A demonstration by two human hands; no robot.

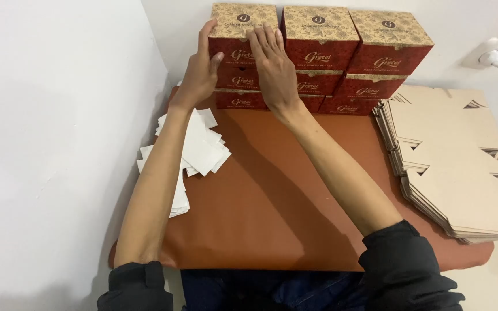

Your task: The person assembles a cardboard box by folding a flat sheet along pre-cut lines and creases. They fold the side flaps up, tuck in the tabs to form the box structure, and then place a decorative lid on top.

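Observation:
A red box with a tan patterned lid [240,23] tops the left stack of assembled boxes at the far edge of the brown table mat [260,207]. My left hand [200,72] grips its left side, thumb on the front. My right hand [272,66] lies flat against its front right part, fingers reaching up over the lid edge. Both hands press on this top box. More red boxes [327,43] stand stacked to the right, three high.
A pile of flat, unfolded tan cardboard blanks [456,161] lies at the right. White paper sheets [200,147] are scattered at the left under my left forearm. White walls close in at the left and back. A wall socket [494,55] sits at the upper right.

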